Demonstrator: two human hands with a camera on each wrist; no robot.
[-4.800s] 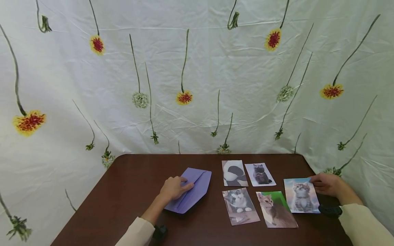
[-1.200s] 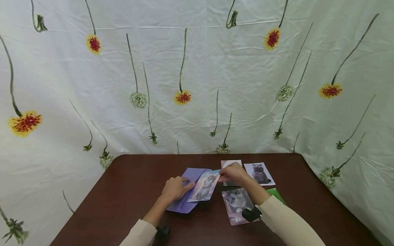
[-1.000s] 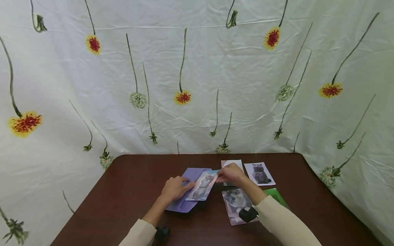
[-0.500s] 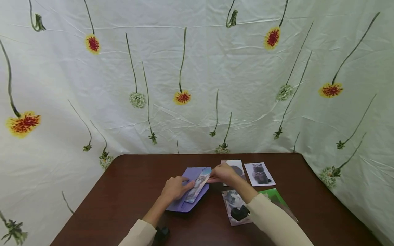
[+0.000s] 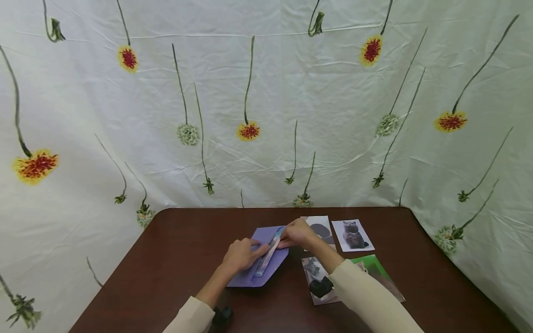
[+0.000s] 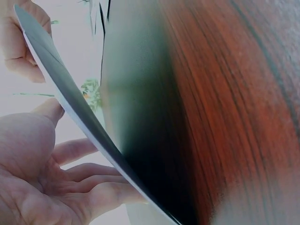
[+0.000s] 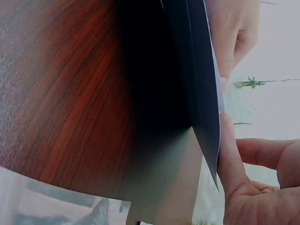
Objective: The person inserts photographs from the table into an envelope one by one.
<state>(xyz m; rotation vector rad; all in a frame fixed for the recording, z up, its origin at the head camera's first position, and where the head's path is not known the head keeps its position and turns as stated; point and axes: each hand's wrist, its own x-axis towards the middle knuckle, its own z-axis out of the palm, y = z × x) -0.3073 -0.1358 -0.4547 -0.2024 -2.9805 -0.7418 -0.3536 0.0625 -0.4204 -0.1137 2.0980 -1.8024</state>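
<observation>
A lavender envelope lies on the table in the head view, its underside tilted off the wood in the wrist views. A kitten photo print sits mostly inside it, only a narrow strip showing along the opening. My right hand pinches that print by its right edge, just over the envelope's flap. With fingers spread, my left hand presses on the envelope's left part, thumb tip by the opening. In the left wrist view its fingers meet the envelope's upper face.
Right of the envelope lie other cat photos: a grey cat, one with a green background, a tabby-and-white one partly under my right forearm, and a black-and-white picture behind my right hand. A flowered cloth hangs behind the brown table.
My right hand has carried the kitten photo from the table's right side to the envelope and slid it leftward inside; less of it shows now. My left hand has stayed on the envelope.
</observation>
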